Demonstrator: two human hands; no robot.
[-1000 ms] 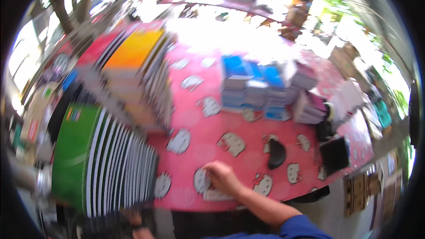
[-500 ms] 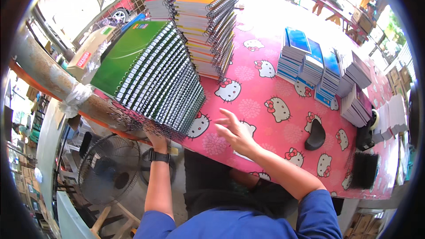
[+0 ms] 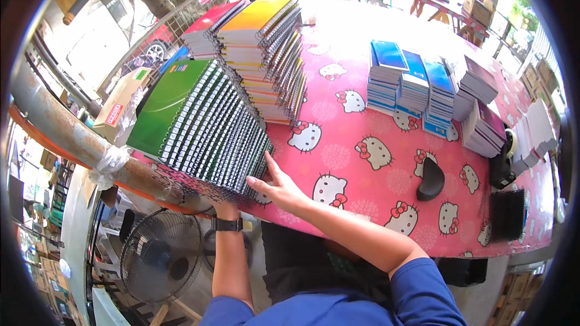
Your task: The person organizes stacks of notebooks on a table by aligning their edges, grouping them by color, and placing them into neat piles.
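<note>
A tall stack of green spiral-bound notebooks (image 3: 175, 105) stands at the left edge of the table, its coils facing me. My right hand (image 3: 283, 192) is at the stack's near right side, thumb and forefinger apart, fingertips at or very near the notebooks. Low at the stack's near left corner is my left hand (image 3: 226, 210), a dark watch on its wrist; the stack hides its fingers. Right behind rise a stack of yellow spiral notebooks (image 3: 257, 15) and a stack of red ones (image 3: 211, 17).
Blue booklets (image 3: 414, 66) and purple-covered ones (image 3: 483, 124) stand in piles on the pink table (image 3: 335, 156). Nearer lie a black curved object (image 3: 430, 180) and a dark bundle of coils (image 3: 509, 214). A rusty pole (image 3: 66, 105) and a fan (image 3: 160, 253) flank the left side.
My right hand has moved left from over the bare tablecloth to the side of the green stack. The left hand stays at the stack's near corner. The whole view has shifted slightly.
</note>
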